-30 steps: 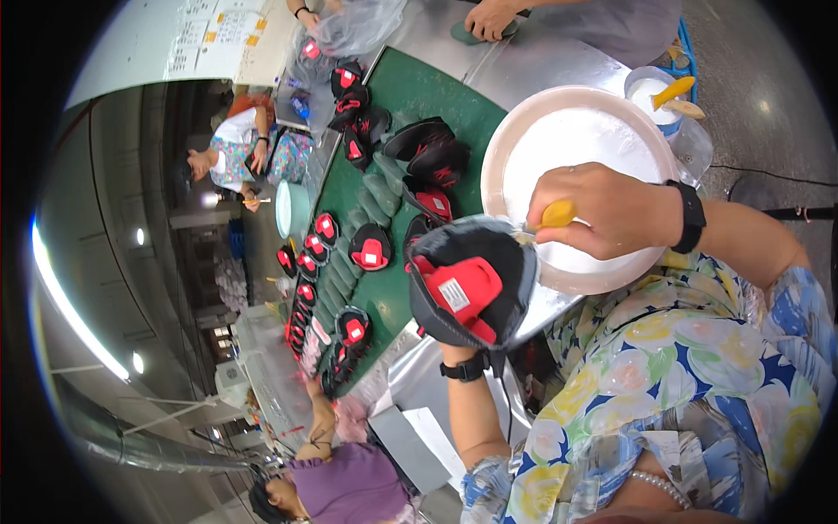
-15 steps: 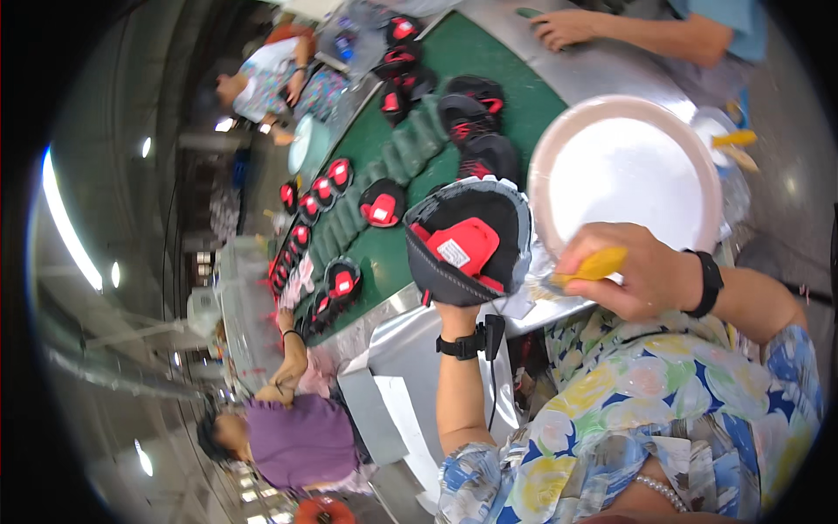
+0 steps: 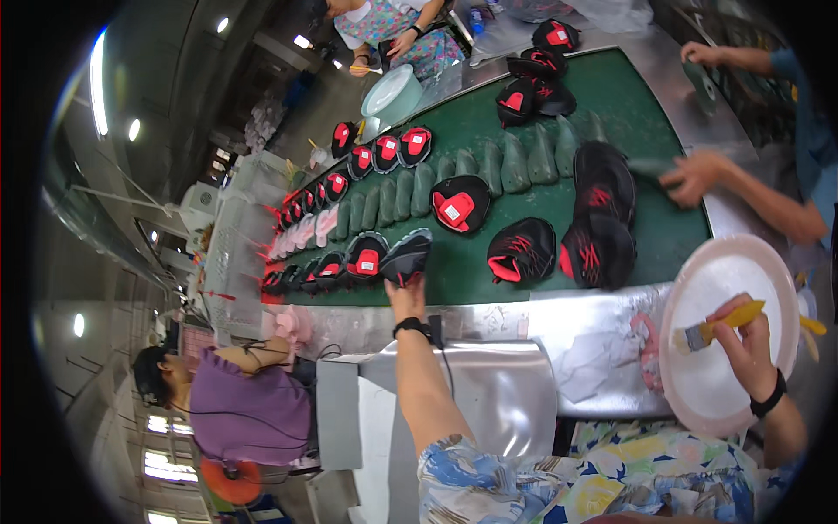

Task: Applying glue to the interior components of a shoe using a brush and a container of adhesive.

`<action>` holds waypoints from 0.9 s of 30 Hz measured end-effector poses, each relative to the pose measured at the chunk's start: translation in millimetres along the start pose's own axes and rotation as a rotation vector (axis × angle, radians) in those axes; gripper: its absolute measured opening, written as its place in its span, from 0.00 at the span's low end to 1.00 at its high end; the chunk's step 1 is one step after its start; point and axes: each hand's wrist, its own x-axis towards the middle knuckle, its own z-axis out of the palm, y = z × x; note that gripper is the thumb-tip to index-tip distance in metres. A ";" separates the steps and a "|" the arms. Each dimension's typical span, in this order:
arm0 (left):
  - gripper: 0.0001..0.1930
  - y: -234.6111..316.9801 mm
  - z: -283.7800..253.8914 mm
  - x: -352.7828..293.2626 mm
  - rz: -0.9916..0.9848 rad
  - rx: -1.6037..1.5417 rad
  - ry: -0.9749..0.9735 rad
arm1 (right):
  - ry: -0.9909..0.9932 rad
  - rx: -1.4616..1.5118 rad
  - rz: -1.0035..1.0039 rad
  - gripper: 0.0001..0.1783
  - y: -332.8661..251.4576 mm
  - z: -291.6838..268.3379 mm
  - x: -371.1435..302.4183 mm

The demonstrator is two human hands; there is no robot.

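My left hand [image 3: 407, 299] is stretched out over the near side of the green belt, its fingers around one end of a black shoe upper [image 3: 407, 258] with a grey edge. That upper sits right beside another black upper with a red lining [image 3: 366, 256], at the end of a near row. Over the wide basin [image 3: 676, 301] with a pinkish rim and white inside, my right hand [image 3: 747, 354] grips a flat brush [image 3: 698, 336] by its yellow handle, the bristles pointing left. Loose black uppers with red laces [image 3: 521, 251] lie to the right of my left hand.
Green shoe lasts [image 3: 515, 166] stand in a row along the green belt [image 3: 454, 279]. Crumpled white paper [image 3: 598, 358] lies on the metal ledge. A co-worker's hand [image 3: 694, 177] reaches in at the right; a person in purple [image 3: 249, 406] sits at left, another works behind a pale green basin [image 3: 390, 92].
My left hand has carried the upper away from the basin, leftward to the near row on the belt. My right hand with the brush is now over the basin. The view has turned.
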 end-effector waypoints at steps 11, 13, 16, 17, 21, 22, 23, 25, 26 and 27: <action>0.45 -104.4 196.0 42.7 -0.203 0.947 0.054 | 0.006 -0.087 0.203 0.08 18.6 -14.3 12.5; 0.32 -115.6 199.4 35.8 0.030 1.187 0.134 | -0.032 -0.088 0.163 0.08 14.9 -14.6 10.4; 0.23 -103.5 216.6 -14.3 0.441 0.997 -0.059 | -0.054 -0.146 0.104 0.08 19.0 -26.0 6.2; 0.22 -72.8 237.0 -60.6 0.636 0.985 -0.155 | -0.024 -0.151 0.093 0.08 17.8 -29.6 0.4; 0.39 -17.2 210.9 -196.9 1.051 1.228 -0.902 | 0.025 -0.109 0.023 0.08 18.6 -36.5 -12.8; 0.38 -15.7 185.7 -220.1 1.033 1.361 -1.122 | 0.012 -0.085 0.006 0.08 16.3 -36.4 -14.5; 0.37 -25.7 165.6 -247.9 1.147 1.375 -1.208 | 0.020 -0.143 -0.035 0.06 12.5 -35.8 -15.4; 0.33 -30.1 152.7 -293.8 1.016 1.357 -1.204 | -0.031 -0.177 -0.003 0.04 8.5 -42.9 -23.9; 0.33 -44.1 146.4 -283.3 0.858 1.308 -1.203 | -0.051 -0.193 0.013 0.04 7.6 -47.3 -29.2; 0.33 -62.4 124.3 -261.0 0.694 1.270 -1.177 | -0.061 -0.190 -0.015 0.04 5.8 -48.6 -34.0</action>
